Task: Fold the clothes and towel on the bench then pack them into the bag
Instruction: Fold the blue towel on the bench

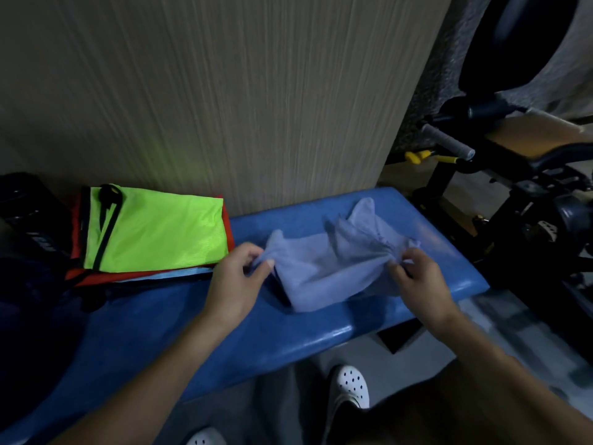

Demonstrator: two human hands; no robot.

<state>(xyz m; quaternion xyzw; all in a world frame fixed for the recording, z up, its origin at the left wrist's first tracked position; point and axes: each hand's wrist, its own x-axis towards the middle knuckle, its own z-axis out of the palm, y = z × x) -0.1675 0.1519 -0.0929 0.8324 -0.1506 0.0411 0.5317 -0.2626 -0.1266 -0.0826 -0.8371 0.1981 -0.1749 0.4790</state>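
Two bare forearms reach in from the bottom of the view, above a white perforated shoe point(349, 385), to a blue padded worktop point(224, 332). There the left hand point(237, 277) and the right hand point(417, 277) each pinch a bunched corner of a pale blue towel point(321, 271), fingers curled against thumb. The towel lies toward the worktop's right end, its near edge raised between the hands, its middle sagging onto the padding and its far corners standing in loose peaks. I judge it light, soft and wholly limp: it will droop wherever it is not held, crumple rather than crease, and take no harm from a firm grip. The corners look to me the right places to hold, drawn apart until the edge runs taut, so a fold lands square. To the left, against the wall, a lime-green garment point(154, 229) tops a flat stack with red cloth point(96, 277) beneath. A dark shape point(32, 220) at far left may be the bag; I cannot tell.
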